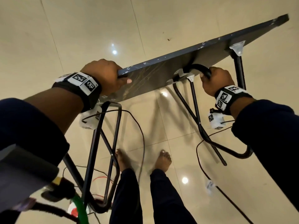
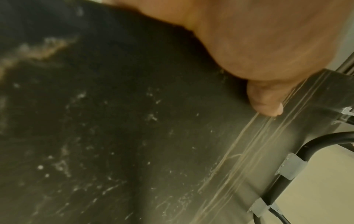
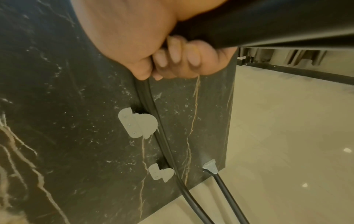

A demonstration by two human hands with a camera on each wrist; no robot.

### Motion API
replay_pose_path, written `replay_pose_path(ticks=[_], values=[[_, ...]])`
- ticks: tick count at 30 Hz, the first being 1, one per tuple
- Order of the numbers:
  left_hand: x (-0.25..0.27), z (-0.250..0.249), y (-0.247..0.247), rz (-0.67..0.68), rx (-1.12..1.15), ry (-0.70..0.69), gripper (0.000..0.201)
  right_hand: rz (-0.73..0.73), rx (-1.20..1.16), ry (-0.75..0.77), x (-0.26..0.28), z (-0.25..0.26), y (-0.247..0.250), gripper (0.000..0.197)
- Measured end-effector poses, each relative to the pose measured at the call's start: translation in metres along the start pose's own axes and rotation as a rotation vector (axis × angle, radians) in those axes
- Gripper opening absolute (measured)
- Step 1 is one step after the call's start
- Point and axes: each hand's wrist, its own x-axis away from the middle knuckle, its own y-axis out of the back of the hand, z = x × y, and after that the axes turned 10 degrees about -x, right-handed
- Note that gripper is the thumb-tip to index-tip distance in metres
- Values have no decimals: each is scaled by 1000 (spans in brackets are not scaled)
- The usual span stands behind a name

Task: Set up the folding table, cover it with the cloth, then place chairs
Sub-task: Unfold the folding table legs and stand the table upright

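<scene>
The folding table's dark marble-patterned top [image 1: 161,73] is tilted on edge above the floor, its underside toward me. My left hand [image 1: 106,76] grips its near-left edge, thumb [image 2: 266,104] pressed on the underside [image 2: 134,136]. My right hand [image 1: 215,80] is curled round the black tubular leg frame [image 1: 200,69] where it bends by the metal brackets [image 3: 138,123]; its fingers [image 3: 184,59] wrap the tube [image 3: 268,24]. Another leg frame [image 1: 103,151] hangs unfolded at lower left. No cloth or chairs are in view.
Glossy beige floor tiles [image 1: 80,38] lie all around. My bare feet [image 1: 163,160] stand just under the table. Black cables [image 1: 142,139] trail across the floor, with red wires [image 1: 100,177] and a green strap [image 1: 80,207] at lower left.
</scene>
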Motion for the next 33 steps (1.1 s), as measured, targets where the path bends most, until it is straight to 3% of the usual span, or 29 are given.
replay_pose_path(ticks=[10, 33], values=[[-1, 4, 2, -70, -12, -49, 41, 125, -131, -20, -9, 8, 9, 30], [0, 2, -2, -56, -22, -54, 24, 139, -171, -51, -8, 6, 1, 23]])
